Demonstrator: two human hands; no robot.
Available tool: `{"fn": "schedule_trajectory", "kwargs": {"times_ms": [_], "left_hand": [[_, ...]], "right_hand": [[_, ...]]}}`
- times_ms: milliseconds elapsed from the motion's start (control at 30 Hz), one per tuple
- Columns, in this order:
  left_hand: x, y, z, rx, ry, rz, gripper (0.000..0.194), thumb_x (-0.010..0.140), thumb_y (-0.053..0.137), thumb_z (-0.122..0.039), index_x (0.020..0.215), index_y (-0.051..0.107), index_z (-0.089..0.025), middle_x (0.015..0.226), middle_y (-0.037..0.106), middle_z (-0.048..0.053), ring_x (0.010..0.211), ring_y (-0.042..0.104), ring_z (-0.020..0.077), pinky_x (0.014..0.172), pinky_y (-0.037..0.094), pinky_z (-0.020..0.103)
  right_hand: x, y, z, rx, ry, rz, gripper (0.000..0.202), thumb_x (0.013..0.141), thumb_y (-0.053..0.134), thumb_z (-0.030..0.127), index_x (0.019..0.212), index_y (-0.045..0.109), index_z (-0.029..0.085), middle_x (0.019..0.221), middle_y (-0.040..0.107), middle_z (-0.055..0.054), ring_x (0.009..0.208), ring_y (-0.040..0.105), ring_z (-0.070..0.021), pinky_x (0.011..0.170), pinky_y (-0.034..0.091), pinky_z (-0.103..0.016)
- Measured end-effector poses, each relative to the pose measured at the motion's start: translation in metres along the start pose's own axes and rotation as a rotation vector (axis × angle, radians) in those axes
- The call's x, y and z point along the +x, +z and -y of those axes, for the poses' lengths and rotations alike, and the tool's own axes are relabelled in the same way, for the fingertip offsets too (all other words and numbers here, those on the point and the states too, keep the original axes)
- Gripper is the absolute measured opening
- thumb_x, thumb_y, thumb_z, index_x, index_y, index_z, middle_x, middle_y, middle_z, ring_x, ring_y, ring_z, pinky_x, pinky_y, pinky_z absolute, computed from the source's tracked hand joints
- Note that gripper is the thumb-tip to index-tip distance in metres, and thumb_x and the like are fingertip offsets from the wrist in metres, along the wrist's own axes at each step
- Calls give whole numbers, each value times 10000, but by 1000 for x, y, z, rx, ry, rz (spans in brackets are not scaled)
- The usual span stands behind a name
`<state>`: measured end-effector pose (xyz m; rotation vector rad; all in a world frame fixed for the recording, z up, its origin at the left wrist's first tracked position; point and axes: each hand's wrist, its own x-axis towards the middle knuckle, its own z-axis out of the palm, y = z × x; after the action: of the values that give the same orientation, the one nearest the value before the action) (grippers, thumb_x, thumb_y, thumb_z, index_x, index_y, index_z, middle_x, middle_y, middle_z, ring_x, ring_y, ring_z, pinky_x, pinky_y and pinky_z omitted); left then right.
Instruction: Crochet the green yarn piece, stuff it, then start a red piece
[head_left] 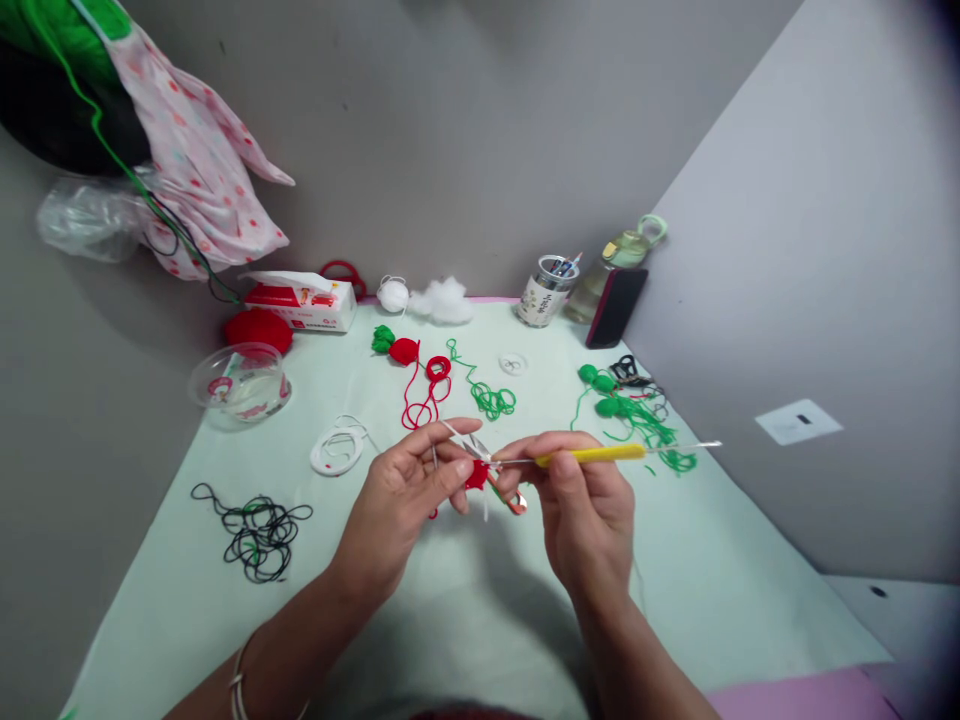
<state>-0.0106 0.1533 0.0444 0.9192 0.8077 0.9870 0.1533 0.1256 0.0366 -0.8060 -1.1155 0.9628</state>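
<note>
A small red crocheted piece (477, 475) is pinched in my left hand (416, 490), with white yarn running over the fingers. My right hand (581, 490) holds a crochet hook with a yellow handle (600, 454); its metal tip points left and meets the work at the red piece. White yarn lies around that spot, and how the hook sits in the stitches is too small to tell. Just behind and below the fingers is a pair of scissors (517, 500), partly hidden. Further back are a red and green crocheted piece (405, 350) and loose red yarn (421, 405).
Black yarn (262, 540) and a white yarn coil (337, 451) lie left. A plastic tub (251, 395), tissue box (322, 305) and white stuffing (444, 302) stand further back. Right are green yarn pieces (649, 425), a pen tin (544, 295), a phone (617, 308) and a bottle (592, 290).
</note>
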Motion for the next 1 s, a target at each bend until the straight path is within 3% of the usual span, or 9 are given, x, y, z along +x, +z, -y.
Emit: {"fn": "schedule_trajectory", "kwargs": {"times_ms": [167, 300, 533, 633, 800, 1000], "left_hand": [[0, 2, 1, 9, 4, -17, 284, 884, 743, -314, 1158, 724, -242, 800, 636, -30, 644, 598, 77, 683, 482, 225], [-1, 4, 0, 40, 18, -17, 359, 833, 798, -284, 1181, 713, -264, 883, 680, -13, 798, 643, 111, 763, 507, 228], [-3, 6, -3, 165, 61, -80, 318, 844, 765, -250, 1158, 719, -247, 898, 692, 2, 866, 664, 142, 782, 527, 246], [-5, 7, 1, 259, 160, -146, 312, 846, 749, -218, 1155, 723, -245, 890, 705, 7, 890, 675, 160, 829, 543, 274], [-8, 6, 12, 499, 508, -234, 246, 875, 709, -152, 1095, 740, -259, 1011, 731, 28, 977, 667, 183, 960, 515, 331], [-9, 5, 14, 535, 540, -225, 251, 883, 704, -134, 1093, 728, -269, 1028, 737, 15, 971, 671, 171, 953, 518, 321]], "right_hand": [[-2, 0, 2, -115, -96, 27, 239, 1043, 479, 189, 1069, 713, 229, 975, 743, -45, 735, 731, -147, 639, 606, -297], [-3, 0, 2, -235, -186, 17, 262, 1035, 472, 153, 1094, 714, 235, 980, 731, -46, 754, 718, -149, 668, 601, -319], [-5, 0, 2, -270, -222, 19, 273, 1032, 457, 136, 1112, 701, 228, 987, 738, -57, 760, 707, -159, 672, 601, -343], [-5, 0, 3, -305, -250, 57, 256, 1025, 463, 132, 1098, 693, 219, 999, 741, -61, 755, 701, -158, 682, 607, -353], [-7, 0, 4, -392, -333, 81, 285, 1010, 465, 100, 1120, 697, 223, 959, 754, -62, 838, 716, -190, 716, 612, -376], [-9, 0, 0, -372, -393, 59, 291, 995, 490, 87, 1148, 699, 220, 935, 764, -66, 875, 721, -210, 741, 617, -398]]}}
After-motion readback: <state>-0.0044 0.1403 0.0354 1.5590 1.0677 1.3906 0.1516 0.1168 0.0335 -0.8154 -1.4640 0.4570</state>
